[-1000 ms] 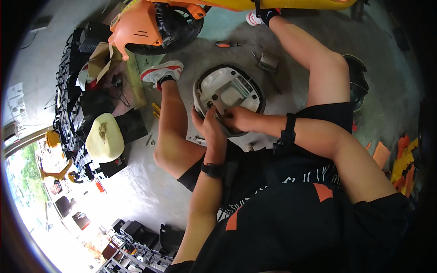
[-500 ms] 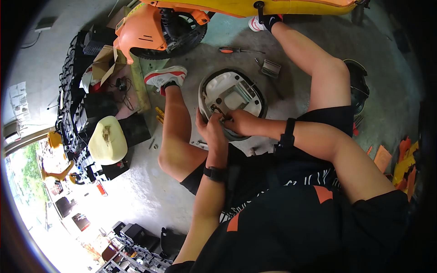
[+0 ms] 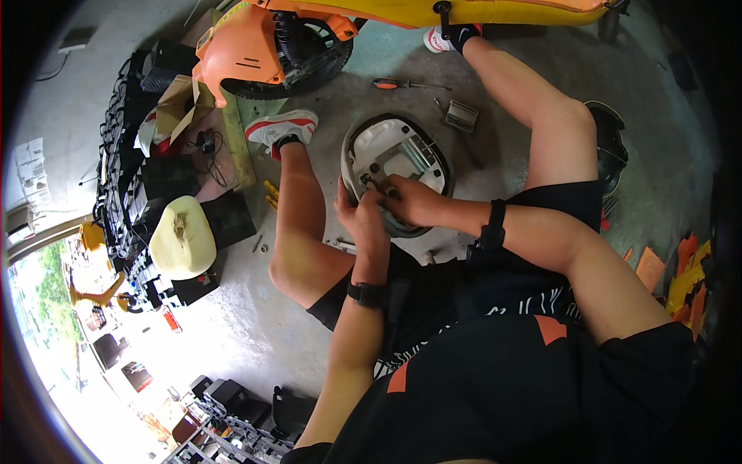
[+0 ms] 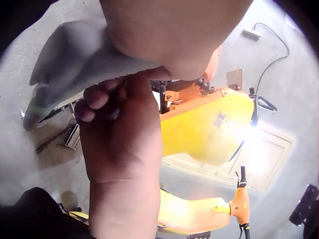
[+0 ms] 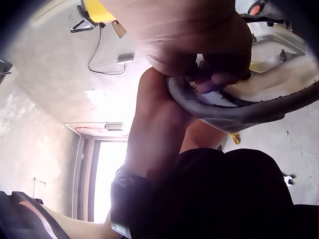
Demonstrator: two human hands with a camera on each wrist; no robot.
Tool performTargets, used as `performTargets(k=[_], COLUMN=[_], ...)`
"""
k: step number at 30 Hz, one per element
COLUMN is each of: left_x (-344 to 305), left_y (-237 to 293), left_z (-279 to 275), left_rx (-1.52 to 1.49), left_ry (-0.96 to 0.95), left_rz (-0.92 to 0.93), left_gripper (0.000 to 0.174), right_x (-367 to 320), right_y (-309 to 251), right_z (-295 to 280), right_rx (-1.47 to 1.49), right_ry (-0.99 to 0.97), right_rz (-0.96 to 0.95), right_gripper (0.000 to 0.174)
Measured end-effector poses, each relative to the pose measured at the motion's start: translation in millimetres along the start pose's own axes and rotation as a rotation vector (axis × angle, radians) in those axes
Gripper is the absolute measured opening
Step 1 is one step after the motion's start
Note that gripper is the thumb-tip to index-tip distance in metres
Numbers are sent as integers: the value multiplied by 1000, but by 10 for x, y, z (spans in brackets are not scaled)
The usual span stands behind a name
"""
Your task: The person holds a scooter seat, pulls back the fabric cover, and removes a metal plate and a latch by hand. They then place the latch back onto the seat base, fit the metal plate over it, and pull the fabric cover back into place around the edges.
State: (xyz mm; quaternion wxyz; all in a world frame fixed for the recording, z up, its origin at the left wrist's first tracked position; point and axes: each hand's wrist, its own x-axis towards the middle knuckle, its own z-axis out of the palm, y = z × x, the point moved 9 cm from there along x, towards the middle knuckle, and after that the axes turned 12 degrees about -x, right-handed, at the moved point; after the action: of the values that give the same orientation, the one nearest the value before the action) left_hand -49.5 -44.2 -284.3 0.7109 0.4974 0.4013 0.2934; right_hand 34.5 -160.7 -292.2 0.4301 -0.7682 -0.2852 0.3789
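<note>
An upturned scooter seat point(image 3: 382, 139), with a white plastic base, metal hinge and dark grey cover round its rim, rests between the person's legs. My left hand point(image 3: 363, 220) grips the near-left rim, fingers outside and thumb over the edge. Beside it, my right hand point(image 3: 417, 205) has curled fingers pinching at the seat cover point(image 5: 224, 110) on the inner edge. In the left wrist view the right hand point(image 4: 124, 129) shows its fingers curled inward under the grey cover; their tips are partly hidden. The two hands nearly meet at the rim.
Beyond the seat lie a screwdriver point(image 3: 386, 83) and a small metal box-like part point(image 3: 461, 116). An orange scooter point(image 3: 239, 58) stands ahead. To the left are a pale foam cushion point(image 3: 183, 240) and a cardboard box point(image 3: 179, 108); a dark rounded shell point(image 3: 607, 147) sits at right.
The view has shifted slightly, with the seat appearing a little further right. The right hand has turned and moved slightly up along the inner rim; the left stays on the rim.
</note>
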Motion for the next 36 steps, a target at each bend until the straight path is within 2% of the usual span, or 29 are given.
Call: performTargets(k=[1, 4, 8, 10, 15, 17, 19, 22, 23, 25, 26, 28, 32, 34, 36], left_x=[8, -64, -25, 4, 45, 40, 26, 43, 50, 52, 46, -3, 19, -29, -26], left_y=[-2, 45, -14, -8, 0, 21, 18, 22, 28, 73, 83, 223, 250, 385, 387], left_z=[-4, 47, -14, -29, -24, -33, -54, -46, -56, 12, 22, 108, 159, 268, 292], left_rx=[27, -17, 3, 77, 51, 38, 59, 63, 63, 114, 114, 181, 252, 480, 492], left_ry=[0, 22, 20, -2, 18, 23, 46, 22, 21, -51, -53, -72, -120, -184, -213], left_rz=[-3, -108, -90, -49, -35, -38, -59, -57, -55, -49, -48, 27, 83, 182, 193], left_gripper=[70, 70, 72, 75, 76, 76, 76, 75, 75, 73, 73, 70, 71, 74, 75], right_x=[-5, 39, 90, 110, 164, 180, 227, 273, 290, 312, 348, 329, 303, 276, 263], right_y=[-15, 72, 139, 136, 279, 305, 275, 81, 111, -20, 20, -97, -249, -360, -385], right_z=[26, 104, 154, 175, -23, -164, -266, -443, -454, -504, -523, -493, -561, -617, -665], right_rx=[36, 77, 197, 494, 361, 91, 59, -174, -173, -501, -500, -609, -633, -750, -771], right_ry=[-79, -71, -45, -115, -73, -70, -49, -1, 0, 80, 82, 34, 66, 209, 231], right_rz=[35, 71, 93, 129, 168, 231, 193, -9, -11, -235, -235, -367, -413, -514, -560], right_gripper=[42, 39, 35, 29, 27, 33, 35, 23, 23, 21, 21, 20, 20, 22, 20])
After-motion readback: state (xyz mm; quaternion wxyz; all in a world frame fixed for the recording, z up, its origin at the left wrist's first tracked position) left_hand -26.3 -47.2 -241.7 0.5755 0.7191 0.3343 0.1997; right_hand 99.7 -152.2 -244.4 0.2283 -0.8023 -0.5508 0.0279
